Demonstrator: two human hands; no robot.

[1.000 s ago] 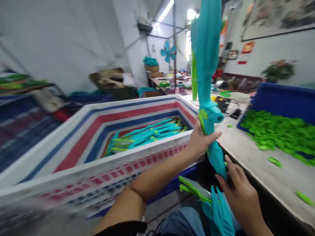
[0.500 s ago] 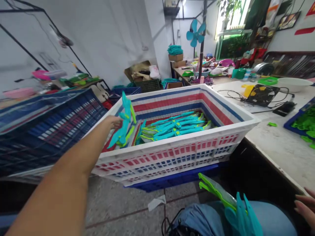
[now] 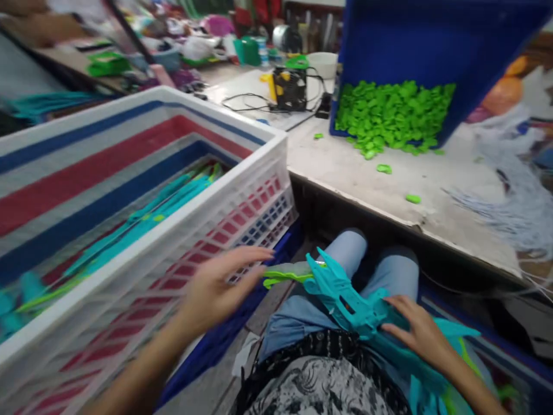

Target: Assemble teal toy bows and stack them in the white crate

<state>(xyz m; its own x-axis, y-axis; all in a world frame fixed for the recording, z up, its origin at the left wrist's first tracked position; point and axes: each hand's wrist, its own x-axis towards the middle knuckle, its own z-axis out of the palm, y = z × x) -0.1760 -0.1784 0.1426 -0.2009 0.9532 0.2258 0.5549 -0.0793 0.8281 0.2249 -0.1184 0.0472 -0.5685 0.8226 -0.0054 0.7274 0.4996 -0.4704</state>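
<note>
At the lower centre, the person's left hand (image 3: 218, 288) is open, fingertips just beside a green strip (image 3: 285, 278). At lower right, the right hand (image 3: 412, 325) touches the turquoise piece (image 3: 343, 297) over the lap (image 3: 285, 328); its grip is unclear. A white crate (image 3: 173, 223) fills the left.

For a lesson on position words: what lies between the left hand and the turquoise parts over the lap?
In the head view, a green piece with a translucent strip lies between the left hand and turquoise parts; contact with the hand is unclear.
</note>
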